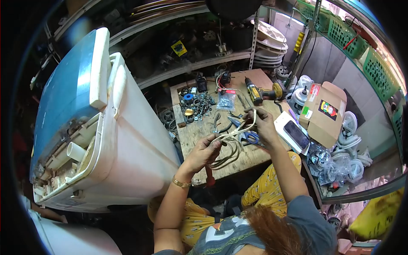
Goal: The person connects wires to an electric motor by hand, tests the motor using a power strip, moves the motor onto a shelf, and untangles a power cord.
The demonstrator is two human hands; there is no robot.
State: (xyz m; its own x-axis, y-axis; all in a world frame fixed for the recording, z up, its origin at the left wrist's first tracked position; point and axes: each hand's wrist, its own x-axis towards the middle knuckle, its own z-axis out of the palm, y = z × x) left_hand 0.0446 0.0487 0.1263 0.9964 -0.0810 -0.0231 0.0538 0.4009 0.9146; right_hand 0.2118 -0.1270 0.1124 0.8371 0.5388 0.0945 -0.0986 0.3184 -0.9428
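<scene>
A coiled off-white cord (233, 144) hangs in loops between my two hands above the wooden workbench (191, 144). My left hand (205, 149) is closed around the gathered loops on one side. My right hand (262, 126) pinches a raised bend of the same cord between thumb and fingers. Under the cord, blue-handled scissors (251, 137) lie on the wood, partly covered. Pliers with dark handles (222, 126) rest just beyond the loops. A red handle (210, 176) shows below my left hand; the rest of that tool is hidden.
A tilted washing machine body (136, 140) stands close on the left. Loose screws and small parts (197, 104) cover the bench's far left. A yellow-black drill (255, 92) lies at the back. Rightward are a phone (296, 134), cardboard box (325, 111) and bagged white parts (335, 163).
</scene>
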